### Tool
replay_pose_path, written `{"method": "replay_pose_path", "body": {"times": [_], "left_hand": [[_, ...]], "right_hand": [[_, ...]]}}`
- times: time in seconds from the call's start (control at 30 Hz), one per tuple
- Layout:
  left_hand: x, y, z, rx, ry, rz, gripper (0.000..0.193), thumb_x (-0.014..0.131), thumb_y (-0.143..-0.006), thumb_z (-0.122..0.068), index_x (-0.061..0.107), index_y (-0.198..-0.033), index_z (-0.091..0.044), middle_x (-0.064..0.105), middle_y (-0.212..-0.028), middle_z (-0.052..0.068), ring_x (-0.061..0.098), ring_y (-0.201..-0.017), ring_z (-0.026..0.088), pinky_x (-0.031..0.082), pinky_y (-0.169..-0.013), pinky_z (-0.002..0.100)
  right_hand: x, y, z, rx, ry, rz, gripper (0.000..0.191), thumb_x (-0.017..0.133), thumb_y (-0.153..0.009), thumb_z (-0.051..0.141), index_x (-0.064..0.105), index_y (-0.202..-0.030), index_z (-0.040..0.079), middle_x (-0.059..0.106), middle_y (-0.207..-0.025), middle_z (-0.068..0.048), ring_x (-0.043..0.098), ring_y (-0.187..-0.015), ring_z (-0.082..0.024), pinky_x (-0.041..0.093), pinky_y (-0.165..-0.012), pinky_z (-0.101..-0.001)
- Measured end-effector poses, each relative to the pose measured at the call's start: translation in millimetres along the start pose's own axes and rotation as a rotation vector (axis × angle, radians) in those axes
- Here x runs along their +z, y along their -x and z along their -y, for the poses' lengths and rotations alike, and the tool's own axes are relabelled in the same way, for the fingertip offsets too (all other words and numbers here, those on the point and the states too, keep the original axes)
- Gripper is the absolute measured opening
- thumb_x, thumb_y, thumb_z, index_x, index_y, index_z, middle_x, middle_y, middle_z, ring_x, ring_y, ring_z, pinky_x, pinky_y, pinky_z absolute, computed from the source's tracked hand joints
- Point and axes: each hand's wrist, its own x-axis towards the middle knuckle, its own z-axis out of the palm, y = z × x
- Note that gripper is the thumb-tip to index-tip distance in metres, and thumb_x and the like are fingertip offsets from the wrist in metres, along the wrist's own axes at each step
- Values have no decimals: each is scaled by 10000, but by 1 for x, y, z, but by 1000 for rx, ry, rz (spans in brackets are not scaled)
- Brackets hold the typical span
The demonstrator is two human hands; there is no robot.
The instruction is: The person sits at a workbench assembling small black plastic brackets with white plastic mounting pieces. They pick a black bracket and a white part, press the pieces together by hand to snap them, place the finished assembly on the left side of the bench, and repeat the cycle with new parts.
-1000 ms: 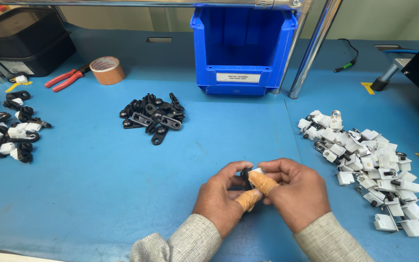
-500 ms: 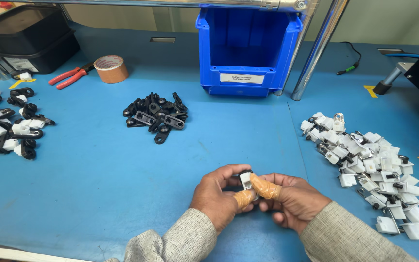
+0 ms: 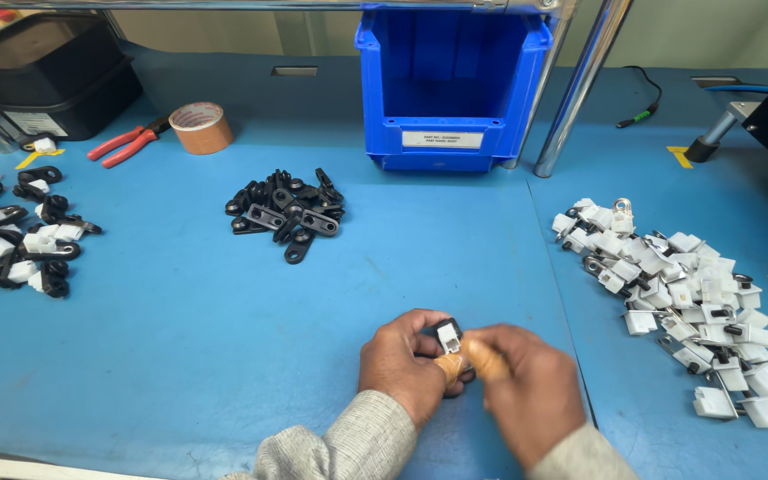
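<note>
My bench: blue worktop (image 3: 171, 338) filling the frame. Blue storage bin (image 3: 452, 84) top centre. Slanted metal post (image 3: 580, 84) just right of it. Black trays (image 3: 42, 67) upper left. Pale wall strip (image 3: 704, 31) along my top edge.

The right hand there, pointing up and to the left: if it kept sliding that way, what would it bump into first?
The right hand already meets the small white and black part held with the left hand. Past those, the nearest thing on that line looks like the pile of black parts, though depth is hard to judge.
</note>
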Motion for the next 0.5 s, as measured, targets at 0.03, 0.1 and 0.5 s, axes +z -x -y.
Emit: {"method": "replay_pose_path", "body": {"times": [0.03, 0.1, 0.5], "left_hand": [[-1, -2, 1, -4, 2, 9, 371, 728, -826, 57, 680, -1177, -55, 763, -888, 80, 772, -749, 156, 659, -637, 275], [-3, -6, 2, -14, 1, 31, 368, 726, -834, 61, 683, -1182, -50, 745, -900, 90, 752, -755, 179, 665, -658, 287], [-2, 3, 3, 82, 48, 62, 351, 680, -861, 82, 618, -1187, -34, 682, -937, 108, 746, -764, 160, 665, -669, 259]], "right_hand": [[-3, 4, -1, -227, 111, -34, 199, 724, -902, 148, 765, -1084, 78, 760, -813, -43, 660, -592, -158, 544, -506, -305], [-10, 10, -4, -676, 335, -107, 325, 691, -867, 46, 717, -1188, 91, 745, -971, -50, 691, -783, -154, 573, -615, -309], [-10, -14, -2, 444, -507, 161, 242, 625, -871, -41, 753, -1071, -86, 760, -781, -145, 602, -550, -146, 400, -363, -274]]}}
